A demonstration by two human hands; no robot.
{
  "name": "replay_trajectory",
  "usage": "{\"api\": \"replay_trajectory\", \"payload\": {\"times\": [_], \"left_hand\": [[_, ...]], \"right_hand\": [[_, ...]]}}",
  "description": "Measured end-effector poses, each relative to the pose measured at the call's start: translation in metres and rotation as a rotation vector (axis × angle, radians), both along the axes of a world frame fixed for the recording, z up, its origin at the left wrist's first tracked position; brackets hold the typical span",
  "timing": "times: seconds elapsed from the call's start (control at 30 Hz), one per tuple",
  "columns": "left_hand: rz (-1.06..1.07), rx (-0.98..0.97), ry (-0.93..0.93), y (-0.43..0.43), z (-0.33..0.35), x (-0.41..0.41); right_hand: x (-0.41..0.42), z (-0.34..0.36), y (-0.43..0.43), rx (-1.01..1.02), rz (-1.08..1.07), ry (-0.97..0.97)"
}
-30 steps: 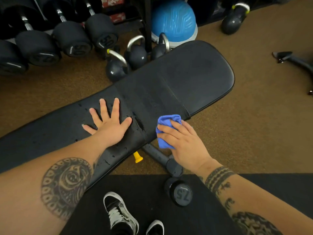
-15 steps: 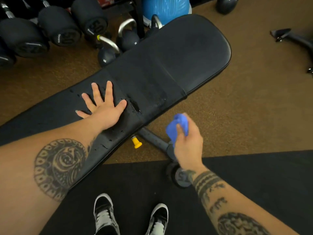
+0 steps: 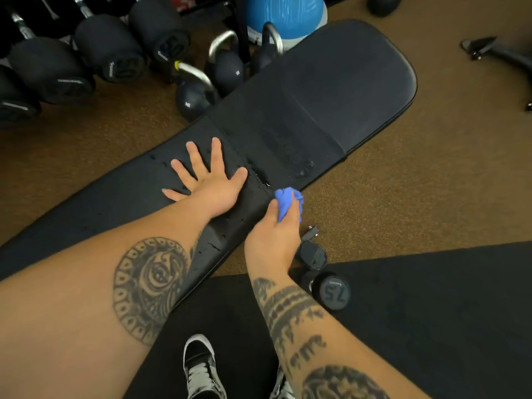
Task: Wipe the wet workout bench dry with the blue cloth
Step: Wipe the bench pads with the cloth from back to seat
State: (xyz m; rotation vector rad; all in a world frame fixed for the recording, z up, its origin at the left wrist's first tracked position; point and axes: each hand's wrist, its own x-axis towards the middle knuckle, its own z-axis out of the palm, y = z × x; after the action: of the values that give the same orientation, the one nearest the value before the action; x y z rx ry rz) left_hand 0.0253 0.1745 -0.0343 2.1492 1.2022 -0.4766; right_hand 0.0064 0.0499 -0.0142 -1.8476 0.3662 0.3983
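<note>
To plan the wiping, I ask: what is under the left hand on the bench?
The left hand lies flat on the black bench pad. Water drops show beside its thumb; the pad beneath the palm is covered.

Black padded bench point(image 3: 331, 90) (droplets near the seam), bunched blue cloth point(image 3: 285, 201) at its near edge

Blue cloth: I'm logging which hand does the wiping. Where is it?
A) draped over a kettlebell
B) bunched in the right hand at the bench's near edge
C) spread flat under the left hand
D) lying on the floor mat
B: the right hand grips the bunched blue cloth at the near edge of the workout bench; the left hand lies flat on the pad.
</note>
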Motion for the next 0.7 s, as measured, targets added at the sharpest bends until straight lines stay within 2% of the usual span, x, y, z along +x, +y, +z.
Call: {"api": "replay_trajectory", "payload": {"times": [0.13,0.2,0.23,0.3,0.37,0.4,0.5,0.7], "left_hand": [[0.004,-0.102,-0.02,0.013,0.015,-0.003],[0.051,-0.05,-0.08,0.027,0.026,-0.003],[0.06,0.022,-0.112,0.037,0.032,-0.005],[0.043,0.125,-0.149,0.061,0.035,-0.011],[-0.02,0.099,-0.113,0.089,0.029,-0.023],[-0.06,0.057,-0.066,0.101,0.024,-0.029],[-0.128,-0.003,-0.017,0.118,0.005,-0.04],[-0.147,0.027,0.013,0.121,-0.005,-0.034]], "right_hand": [[0.0,0.037,-0.003,0.069,-0.049,-0.178],[0.007,0.043,0.001,0.063,0.058,-0.343],[0.014,0.042,0.004,-0.005,0.181,-0.45],[0.029,0.026,0.007,-0.326,0.573,-0.601],[0.047,0.001,0.008,-0.701,0.956,-0.625],[0.053,-0.011,0.008,-0.837,1.059,-0.638],[0.062,-0.028,0.013,-1.056,1.122,-0.73],[0.109,-0.026,0.084,-1.074,1.195,-0.842]]}}
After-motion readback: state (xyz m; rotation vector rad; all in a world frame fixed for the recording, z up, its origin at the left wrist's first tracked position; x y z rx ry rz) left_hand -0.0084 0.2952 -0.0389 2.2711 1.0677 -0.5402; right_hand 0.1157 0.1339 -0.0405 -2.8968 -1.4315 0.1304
